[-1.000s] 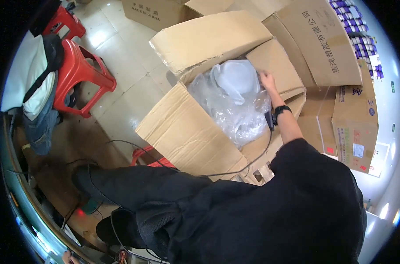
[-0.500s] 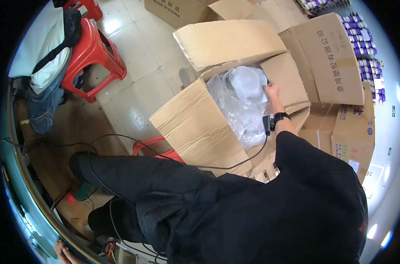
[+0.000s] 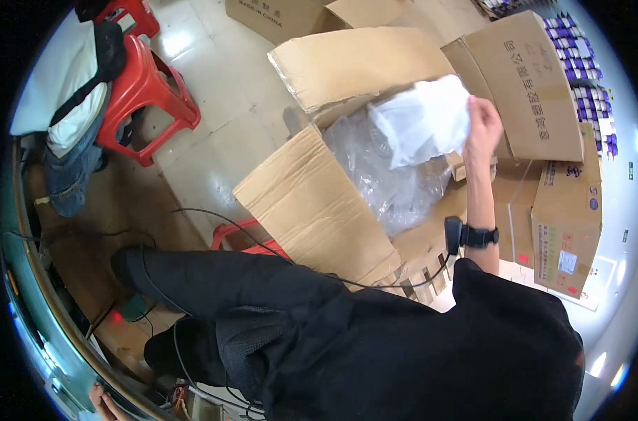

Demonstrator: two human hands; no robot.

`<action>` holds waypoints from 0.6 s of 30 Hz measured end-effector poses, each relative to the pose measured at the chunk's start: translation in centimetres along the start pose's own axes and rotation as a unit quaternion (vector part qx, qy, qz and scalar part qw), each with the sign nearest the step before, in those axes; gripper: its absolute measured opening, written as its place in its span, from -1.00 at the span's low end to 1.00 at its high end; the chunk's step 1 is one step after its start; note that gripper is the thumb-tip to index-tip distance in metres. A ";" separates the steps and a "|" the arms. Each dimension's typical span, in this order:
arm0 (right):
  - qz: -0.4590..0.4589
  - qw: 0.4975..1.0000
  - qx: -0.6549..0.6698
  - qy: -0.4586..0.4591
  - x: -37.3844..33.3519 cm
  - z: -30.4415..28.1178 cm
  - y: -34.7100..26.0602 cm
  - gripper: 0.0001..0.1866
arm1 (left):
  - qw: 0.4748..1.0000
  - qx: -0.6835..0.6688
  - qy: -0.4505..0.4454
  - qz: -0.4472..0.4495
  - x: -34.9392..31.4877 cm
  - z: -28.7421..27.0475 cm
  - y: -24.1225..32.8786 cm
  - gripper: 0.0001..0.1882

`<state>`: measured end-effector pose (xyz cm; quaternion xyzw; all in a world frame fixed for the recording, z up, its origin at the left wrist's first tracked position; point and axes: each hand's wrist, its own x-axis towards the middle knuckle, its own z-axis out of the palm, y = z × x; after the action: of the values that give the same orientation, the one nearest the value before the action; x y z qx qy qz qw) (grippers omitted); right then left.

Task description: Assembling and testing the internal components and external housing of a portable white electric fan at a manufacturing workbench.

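My right hand (image 3: 483, 126) pinches the right edge of a soft white plastic bag (image 3: 427, 121), thumb and fingers closed on it. The bag is raised over the open cardboard box (image 3: 315, 210); whether anything is inside it cannot be made out. Below it, clear crumpled plastic (image 3: 382, 186) lines the box. At the lower left corner, my left hand (image 3: 103, 401) shows only a few stretched fingers by the table edge (image 3: 126, 389); nothing is visible in them, and the rest is cut off.
More cardboard boxes stand on the right (image 3: 536, 91) and at the back (image 3: 284, 17). Purple and white items (image 3: 578, 63) are stacked at the far right. A red stool (image 3: 147, 98) is at the left, near a person's denim-clad leg (image 3: 73, 175). A black cable (image 3: 403, 285) runs from my right wrist across my lap.
My right hand has moved right and toward the box's right edge, pulling the white bag up and out from the clear plastic. My left hand has hardly moved.
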<state>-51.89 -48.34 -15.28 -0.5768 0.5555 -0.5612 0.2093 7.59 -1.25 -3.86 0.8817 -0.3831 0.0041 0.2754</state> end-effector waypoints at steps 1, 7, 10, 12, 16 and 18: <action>0.018 0.999 -0.006 -0.030 0.9 -0.2 1.7 -0.89 | 1.000 -0.004 -0.004 0.006 0.1 0.0 -0.3 -0.73; -0.096 0.995 0.034 -0.014 3.3 -2.1 -1.9 -0.86 | 1.000 -0.014 -0.007 -0.010 0.2 0.0 -0.2 -0.73; -0.099 0.994 0.038 0.034 2.1 -3.7 -5.9 -0.83 | 1.000 0.015 -0.009 -0.008 -0.2 -0.4 -0.2 -0.73; -0.006 0.945 -0.283 -0.162 0.5 -3.6 -8.7 -0.90 | 0.999 0.032 -0.022 -0.009 -0.7 -1.0 -0.6 -0.73; 0.131 0.456 -0.584 -0.658 -9.0 -5.7 7.5 -0.75 | 0.999 -0.025 -0.023 0.020 -0.5 -0.7 -0.8 -0.79; 0.136 0.320 -0.527 -0.775 -13.0 -5.7 12.2 -0.72 | 0.999 -0.021 -0.024 0.035 -0.2 -1.0 -0.6 -0.81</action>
<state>-58.60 -38.37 -29.63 -0.6541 0.3900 0.5893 0.2699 8.02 -0.34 -3.35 0.8615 -0.4205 -0.0152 0.2843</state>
